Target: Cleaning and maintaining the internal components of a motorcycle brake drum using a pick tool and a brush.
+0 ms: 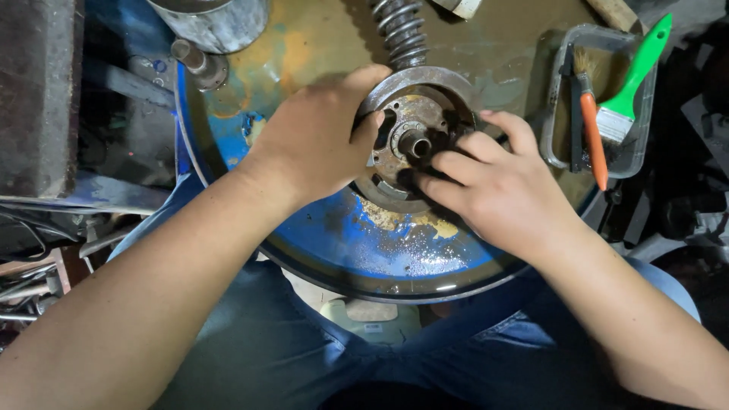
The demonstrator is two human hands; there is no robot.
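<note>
A rusty round metal disc part (425,83) with a central shaft (417,143) lies on top of a blue and yellow oily drum (380,243). My left hand (319,137) grips the disc's left rim, thumb hooked into its inner face. From the right, my right hand (486,186) reaches in, fingers pressed on a dark piece beside the shaft. A coil spring (401,30) extends from the disc toward the far side.
A clear plastic tray (636,156) at the right holds a green-handled brush (630,83) and an orange-handled tool (594,140). A grey metal cylinder (216,23) and a small bolt-like part (199,62) stand at the drum's far left. My jeans-clad knees (304,357) are below the drum.
</note>
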